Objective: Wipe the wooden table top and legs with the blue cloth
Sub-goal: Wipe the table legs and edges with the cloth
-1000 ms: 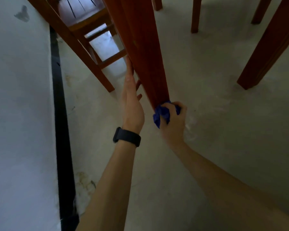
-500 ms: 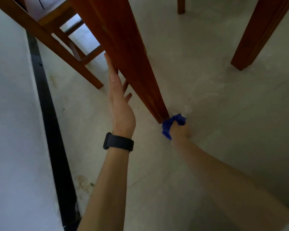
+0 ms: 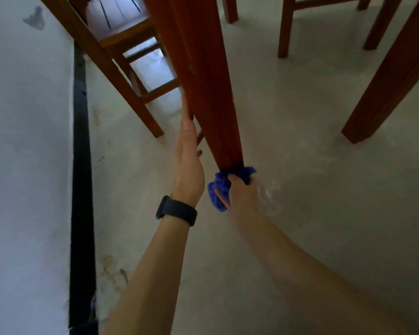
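Bunching the blue cloth (image 3: 221, 187) against the foot of the table leg (image 3: 211, 93), the right hand (image 3: 240, 192) is gripping it at floor level. The left hand (image 3: 188, 163) is resting flat-fingered alongside the leg, holding nothing. Wrapping the cloth round every face and keeping firm pressure would likely be cleaning the leg best.

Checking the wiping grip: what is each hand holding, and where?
The right hand grips the blue cloth round its middle, at the foot of the table leg. The left hand holds nothing; its straight fingers touch the leg.
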The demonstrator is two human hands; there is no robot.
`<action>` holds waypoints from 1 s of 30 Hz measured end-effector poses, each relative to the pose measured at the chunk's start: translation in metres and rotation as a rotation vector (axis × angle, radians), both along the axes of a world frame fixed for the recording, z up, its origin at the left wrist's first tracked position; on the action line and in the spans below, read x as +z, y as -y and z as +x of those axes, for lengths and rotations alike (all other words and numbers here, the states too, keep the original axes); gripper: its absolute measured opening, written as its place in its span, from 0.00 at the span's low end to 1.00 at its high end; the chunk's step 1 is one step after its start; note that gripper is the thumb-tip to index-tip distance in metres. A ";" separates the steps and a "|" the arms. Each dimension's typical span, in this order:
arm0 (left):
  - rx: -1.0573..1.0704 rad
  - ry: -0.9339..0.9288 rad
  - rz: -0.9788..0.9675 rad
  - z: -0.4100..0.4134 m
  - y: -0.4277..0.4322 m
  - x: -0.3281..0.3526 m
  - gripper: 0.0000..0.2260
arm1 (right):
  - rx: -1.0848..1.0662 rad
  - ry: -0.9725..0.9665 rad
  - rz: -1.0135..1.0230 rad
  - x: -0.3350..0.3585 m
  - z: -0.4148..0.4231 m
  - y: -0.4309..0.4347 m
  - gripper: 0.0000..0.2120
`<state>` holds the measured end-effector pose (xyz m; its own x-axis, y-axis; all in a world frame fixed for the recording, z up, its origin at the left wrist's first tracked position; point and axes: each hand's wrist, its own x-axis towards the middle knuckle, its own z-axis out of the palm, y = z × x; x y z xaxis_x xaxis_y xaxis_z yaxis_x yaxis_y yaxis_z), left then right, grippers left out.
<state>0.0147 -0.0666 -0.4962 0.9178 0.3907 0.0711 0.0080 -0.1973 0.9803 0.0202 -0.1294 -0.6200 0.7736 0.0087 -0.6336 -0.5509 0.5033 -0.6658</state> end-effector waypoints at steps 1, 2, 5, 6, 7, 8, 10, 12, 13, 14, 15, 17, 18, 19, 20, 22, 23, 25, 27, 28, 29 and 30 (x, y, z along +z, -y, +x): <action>-0.010 -0.005 0.025 -0.002 0.000 0.005 0.21 | -0.024 0.034 -0.056 0.010 -0.003 -0.003 0.09; -0.027 -0.012 0.044 -0.003 -0.002 0.006 0.21 | -0.051 0.096 -0.098 0.020 -0.005 -0.005 0.14; -0.054 -0.011 0.065 -0.003 -0.011 0.019 0.22 | -0.063 0.409 -0.226 0.055 -0.012 -0.003 0.27; -0.038 -0.002 0.048 -0.001 -0.014 0.026 0.21 | -0.060 0.533 -0.309 0.070 -0.013 0.000 0.28; -0.027 0.019 0.023 0.000 -0.017 0.033 0.20 | -0.048 0.639 -0.400 0.083 -0.011 0.003 0.29; -0.022 0.040 -0.005 0.002 -0.019 0.041 0.19 | -0.044 0.756 -0.476 0.100 -0.010 0.007 0.29; -0.010 0.107 -0.054 0.007 -0.022 0.056 0.19 | -0.052 0.984 -0.639 0.136 -0.006 0.012 0.29; -0.027 0.161 -0.117 0.009 -0.024 0.070 0.20 | -0.073 1.204 -0.816 0.176 0.005 0.017 0.27; -0.040 0.172 -0.149 0.010 -0.024 0.077 0.19 | -0.096 1.317 -0.919 0.195 0.011 0.020 0.27; -0.050 0.175 -0.169 0.010 -0.023 0.083 0.18 | -0.125 1.425 -1.019 0.215 0.019 0.023 0.26; -0.069 0.181 -0.181 0.010 -0.022 0.089 0.18 | -0.160 1.518 -1.110 0.232 0.027 0.026 0.25; -0.101 0.192 -0.183 0.010 -0.021 0.095 0.19 | -0.218 1.647 -1.243 0.260 0.039 0.033 0.23; -0.109 0.198 -0.195 0.009 -0.022 0.096 0.19 | -0.227 1.691 -1.288 0.265 0.042 0.035 0.22; -0.112 0.206 -0.215 0.009 -0.023 0.097 0.20 | -0.225 1.728 -1.330 0.262 0.043 0.038 0.22; -0.110 0.212 -0.241 0.009 -0.023 0.096 0.20 | -0.188 1.740 -1.383 0.246 0.044 0.040 0.22; -0.116 0.223 -0.307 0.009 -0.023 0.092 0.22 | 0.034 1.652 -1.543 0.200 0.039 0.051 0.27; -0.113 0.222 -0.326 0.008 -0.023 0.089 0.21 | 0.273 1.546 -1.641 0.172 0.037 0.058 0.29; -0.052 0.184 -0.321 0.008 -0.024 0.076 0.18 | 0.914 1.252 -1.690 0.132 0.034 0.070 0.25; 0.027 0.048 -0.295 0.004 -0.027 0.051 0.17 | 1.258 1.004 -1.398 0.114 0.029 0.079 0.19; 0.040 -0.060 -0.267 0.001 -0.030 0.036 0.18 | 1.266 0.914 -1.249 0.113 0.025 0.082 0.17; 0.025 -0.184 -0.240 -0.006 -0.030 0.025 0.19 | 1.226 0.844 -1.129 0.114 0.021 0.083 0.17; -0.012 -0.311 -0.224 -0.013 -0.030 0.014 0.19 | 1.171 0.779 -1.029 0.114 0.018 0.082 0.19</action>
